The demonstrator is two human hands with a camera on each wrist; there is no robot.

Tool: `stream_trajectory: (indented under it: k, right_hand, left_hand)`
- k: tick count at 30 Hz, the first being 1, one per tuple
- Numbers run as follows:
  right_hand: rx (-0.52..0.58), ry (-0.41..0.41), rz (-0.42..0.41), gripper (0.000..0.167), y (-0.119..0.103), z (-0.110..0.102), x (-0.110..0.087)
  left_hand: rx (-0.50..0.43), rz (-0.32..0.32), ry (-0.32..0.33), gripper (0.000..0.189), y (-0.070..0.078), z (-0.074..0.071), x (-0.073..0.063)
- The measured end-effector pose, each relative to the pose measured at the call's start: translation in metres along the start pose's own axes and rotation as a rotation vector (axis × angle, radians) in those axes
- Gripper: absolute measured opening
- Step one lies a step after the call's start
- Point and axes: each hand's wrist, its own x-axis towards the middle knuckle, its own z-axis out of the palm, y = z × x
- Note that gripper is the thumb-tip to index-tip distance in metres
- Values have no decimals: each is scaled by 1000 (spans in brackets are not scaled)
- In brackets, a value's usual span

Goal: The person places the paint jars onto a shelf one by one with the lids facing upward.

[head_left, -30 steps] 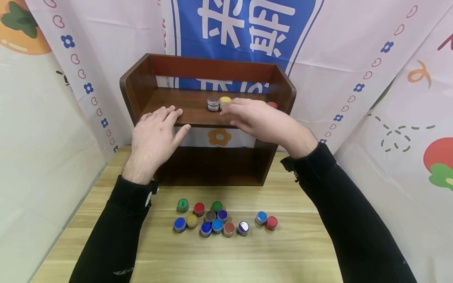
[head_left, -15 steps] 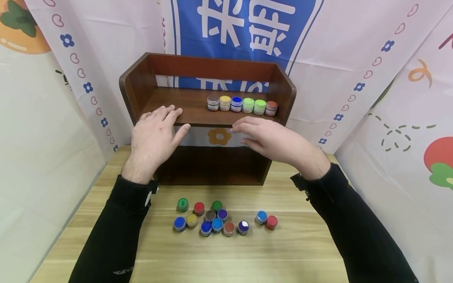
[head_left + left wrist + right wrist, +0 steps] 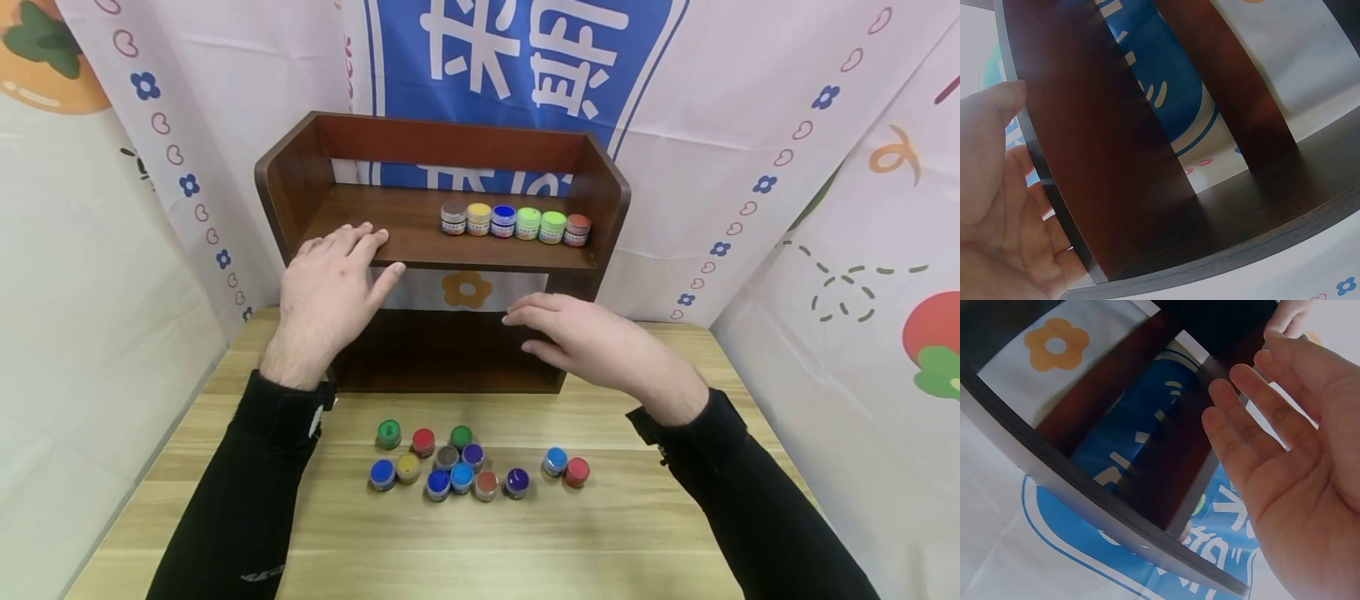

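Note:
In the head view my left hand (image 3: 326, 296) rests with spread fingers on the left part of the brown wooden shelf's upper board (image 3: 405, 242). The left wrist view shows its thumb at the board's front edge. My right hand (image 3: 588, 337) is in the air in front of the shelf's right side, fingers extended and holding nothing. The right wrist view shows its bare palm (image 3: 1300, 481). On the upper board, a row of small lidded paint jars stands at the right: grey (image 3: 453, 219), yellow (image 3: 478, 219), blue (image 3: 502, 222), two light green (image 3: 528, 223) and reddish brown (image 3: 577, 231).
More jars stand on the wooden table (image 3: 465, 550) before the shelf. A loose group includes a green jar (image 3: 388, 433), a red jar (image 3: 423, 442) and a purple jar (image 3: 517, 482). A light blue jar (image 3: 555, 461) and a pinkish-red jar (image 3: 577, 472) stand together further right. Printed cloth hangs behind.
My right hand has drawn back from the jar row, moving down and to the right, which uncovers the row on the upper board. My left hand stays in place.

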Motion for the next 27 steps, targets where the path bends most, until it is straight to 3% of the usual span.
stream_trajectory:
  k: [27]
  right_hand:
    - [58,-131,142,38,9,76,-52]
  left_hand:
    - [12,-4,-1,72,1,0,0]
